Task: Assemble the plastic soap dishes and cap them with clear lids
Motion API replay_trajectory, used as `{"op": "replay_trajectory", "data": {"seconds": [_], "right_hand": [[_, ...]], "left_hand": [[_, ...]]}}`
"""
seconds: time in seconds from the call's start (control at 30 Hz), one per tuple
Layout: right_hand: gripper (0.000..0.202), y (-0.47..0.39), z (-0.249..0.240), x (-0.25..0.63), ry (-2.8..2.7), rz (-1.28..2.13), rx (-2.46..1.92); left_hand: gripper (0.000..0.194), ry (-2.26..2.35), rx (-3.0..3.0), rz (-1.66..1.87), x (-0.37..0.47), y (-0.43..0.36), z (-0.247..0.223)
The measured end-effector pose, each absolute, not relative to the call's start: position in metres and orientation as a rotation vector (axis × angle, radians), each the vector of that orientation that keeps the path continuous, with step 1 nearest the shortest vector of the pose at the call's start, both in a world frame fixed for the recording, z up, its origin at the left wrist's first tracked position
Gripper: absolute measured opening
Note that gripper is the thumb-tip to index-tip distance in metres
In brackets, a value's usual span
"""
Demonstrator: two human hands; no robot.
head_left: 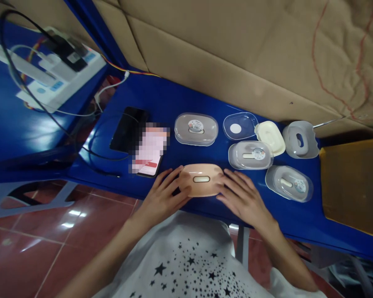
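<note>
Between my two hands is a peach oval soap box [202, 189] with a cream oblong piece in its middle, near the bench's front edge. My left hand [166, 191] grips its left end, with the fingers along the side. My right hand [243, 196] holds the right end the same way; some fingertips are blurred. Behind it is a grey soap box [196, 136] with a clear cover and a round label. To the right are two more covered grey boxes, one upper [248, 163] and one lower [286, 192].
A clear lid [233, 128], a cream tray [270, 138] and a grey holder [298, 145] stand at the back right. A brown carton [354, 186] closes off the right end. Phones [129, 128] and cables lie left, near a power strip [62, 91]. Brown wrapping [220, 54] rises behind.
</note>
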State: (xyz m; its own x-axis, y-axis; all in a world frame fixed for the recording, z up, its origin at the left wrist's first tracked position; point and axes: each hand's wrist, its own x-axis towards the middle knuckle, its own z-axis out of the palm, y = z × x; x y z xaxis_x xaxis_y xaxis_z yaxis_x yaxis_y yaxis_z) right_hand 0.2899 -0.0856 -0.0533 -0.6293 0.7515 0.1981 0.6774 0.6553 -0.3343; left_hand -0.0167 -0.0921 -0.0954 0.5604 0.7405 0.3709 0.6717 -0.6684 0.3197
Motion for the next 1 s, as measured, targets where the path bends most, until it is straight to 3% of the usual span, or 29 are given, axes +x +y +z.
{"op": "replay_trajectory", "data": {"seconds": [0.17, 0.43, 0.57, 0.73, 0.87, 1.0], "right_hand": [[0.041, 0.000, -0.012, 0.336, -2.417, 0.103, -1.333], [0.010, 0.133, -0.049, 0.394, -2.633, 0.391, -1.347], [0.013, 0.099, -0.022, 0.380, -2.501, 0.349, -1.333], [0.027, 0.007, 0.024, 0.341, -2.037, 0.770, -1.325], [0.031, -0.034, 0.007, 0.310, -1.655, 1.339, -1.242], [0.035, -0.046, -0.032, 0.294, -1.497, 1.428, -1.289]], "left_hand": [[0.018, 1.208, 2.616, 0.697, -0.003, -0.079, -0.088], [0.039, 1.223, 2.511, 0.938, 0.015, -0.073, -0.064], [0.046, 1.219, 2.530, 1.044, 0.018, -0.064, -0.058], [0.087, 1.171, 2.489, 1.207, 0.021, -0.051, -0.045], [0.071, 1.016, 2.573, 1.007, 0.017, -0.053, -0.034], [0.056, 0.990, 2.561, 0.908, 0.007, -0.063, -0.046]]}}
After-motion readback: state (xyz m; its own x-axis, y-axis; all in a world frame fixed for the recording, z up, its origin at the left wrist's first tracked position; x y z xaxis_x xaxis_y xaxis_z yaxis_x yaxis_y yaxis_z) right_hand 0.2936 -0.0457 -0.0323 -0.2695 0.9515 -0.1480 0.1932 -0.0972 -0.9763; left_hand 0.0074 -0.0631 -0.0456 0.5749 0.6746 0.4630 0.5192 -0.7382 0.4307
